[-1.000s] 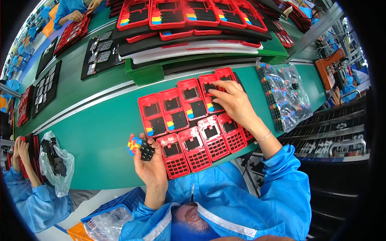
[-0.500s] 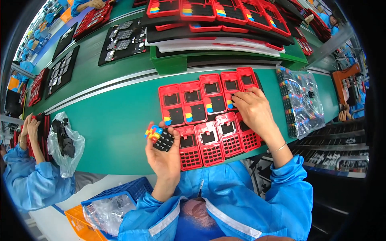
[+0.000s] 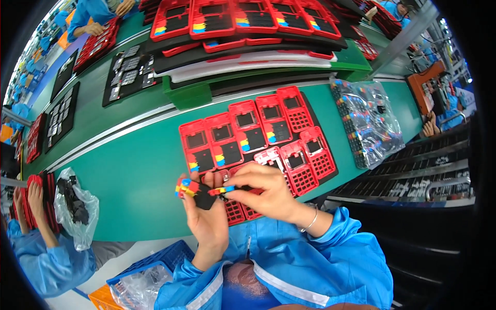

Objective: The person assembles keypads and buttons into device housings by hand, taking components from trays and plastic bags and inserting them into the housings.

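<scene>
Head view: the left hand [image 3: 206, 217] grips a small stack of coloured key strips [image 3: 194, 190] on black backing, fingers curled around it. The right hand [image 3: 263, 194] pinches one strip [image 3: 223, 190] at the stack's edge — both just above the near red shells [image 3: 258, 139] on the green table [image 3: 134, 175]

Glossy red plastic shells [image 3: 289, 134], matt green tabletop [image 3: 129, 175]

Blue smock sleeves, white trim; bracelet on right wrist [image 3: 310, 223]
</scene>
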Motion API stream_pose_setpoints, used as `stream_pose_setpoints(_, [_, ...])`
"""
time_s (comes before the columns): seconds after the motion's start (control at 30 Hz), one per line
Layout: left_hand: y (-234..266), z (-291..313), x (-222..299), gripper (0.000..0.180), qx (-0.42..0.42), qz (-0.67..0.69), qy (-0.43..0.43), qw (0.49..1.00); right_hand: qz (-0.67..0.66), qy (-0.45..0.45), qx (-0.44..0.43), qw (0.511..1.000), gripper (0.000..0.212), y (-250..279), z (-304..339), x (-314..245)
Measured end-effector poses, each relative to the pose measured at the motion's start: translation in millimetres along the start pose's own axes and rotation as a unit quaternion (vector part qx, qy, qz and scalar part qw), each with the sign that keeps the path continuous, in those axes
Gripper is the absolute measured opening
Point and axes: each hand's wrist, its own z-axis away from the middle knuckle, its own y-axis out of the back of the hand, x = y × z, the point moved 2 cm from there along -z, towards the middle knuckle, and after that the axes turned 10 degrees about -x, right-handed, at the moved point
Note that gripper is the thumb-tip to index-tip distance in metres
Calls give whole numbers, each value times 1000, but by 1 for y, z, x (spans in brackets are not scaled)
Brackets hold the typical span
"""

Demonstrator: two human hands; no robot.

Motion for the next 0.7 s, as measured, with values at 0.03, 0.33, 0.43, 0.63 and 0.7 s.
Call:
stream_pose_setpoints(0.03, [-4,-1,3,46,41,-7,4,999,-4,-13,-6,1000,23,15,-1,0])
stream_pose_setpoints(0.33, [10,-2,12,43,70,47,-3,996,555,86,73,824,24,155,-7,47])
stream_pose_setpoints(0.43, [16,-3,13,46,85,27,-5,996,548,41,25,835,26,155,6,63])
stream_pose_setpoints(0.63, [23,-3,15,43,84,64,-13,994,548,48,-33,835,23,160,2,46])
stream_pose_setpoints(0.7, [23,-4,15,43,66,65,-15,996,544,40,-35,837,23,158,3,47])
